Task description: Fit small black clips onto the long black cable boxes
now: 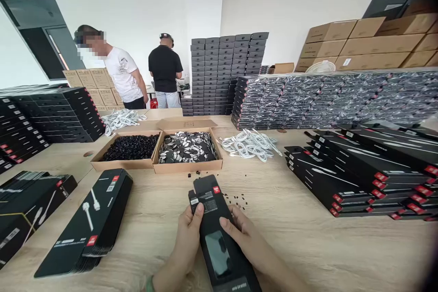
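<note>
Head view shows me a long black cardboard box (219, 237) held low in the middle of the frame, over a pale wooden desk (308, 242). My left hand (186, 242) is on its left edge, with the thumb pressed on the front face. The other fingers of this hand are hidden behind the box. My right hand (244, 237) lies along its right edge, with the fingers close together and pressed on the side, but I cannot tell if they really grip. The long axis of the box runs from the lower right, at the bottom edge of the frame, to the upper left, and its top end points away from me. A flap seems to stand out at that end.

As far as I can judge, much is done: black boxes lie in stacks (85, 223) at lower left and (359, 178) at right. Still much is left too: an open cardboard tray of small black pieces (132, 147) and coiled white cables (249, 145) sit at the centre, and some black pieces (234, 200) are scattered just beyond the box.
</note>
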